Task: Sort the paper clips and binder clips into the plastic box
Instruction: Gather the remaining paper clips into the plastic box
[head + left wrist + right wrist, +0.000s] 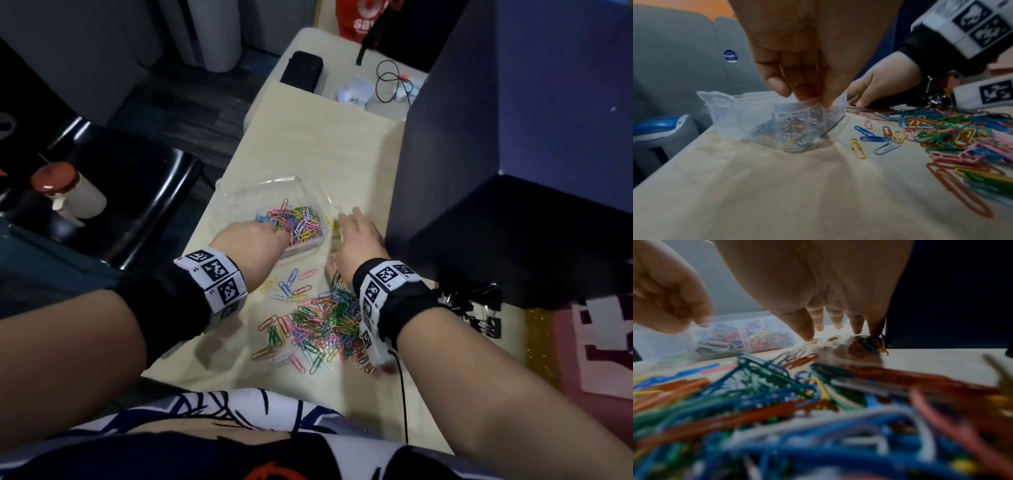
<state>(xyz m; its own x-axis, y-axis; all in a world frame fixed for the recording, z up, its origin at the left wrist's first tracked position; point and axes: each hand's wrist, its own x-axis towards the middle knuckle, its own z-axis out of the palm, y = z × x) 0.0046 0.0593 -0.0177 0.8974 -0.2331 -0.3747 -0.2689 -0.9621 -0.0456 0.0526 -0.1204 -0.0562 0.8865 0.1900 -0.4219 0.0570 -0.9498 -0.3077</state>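
A clear plastic box sits on the cream table and holds coloured paper clips. My left hand dips its bunched fingers over the box's near rim; whether it holds clips is hidden. My right hand is just right of the box, its straight, spread fingers touching the table beside a small clump of clips. A big pile of paper clips lies nearer me. Black binder clips lie at the right.
A tall dark blue box stands close on the right. Farther along the table are a black case and a looped cable. Left of the table edge, a black chair carries a bottle.
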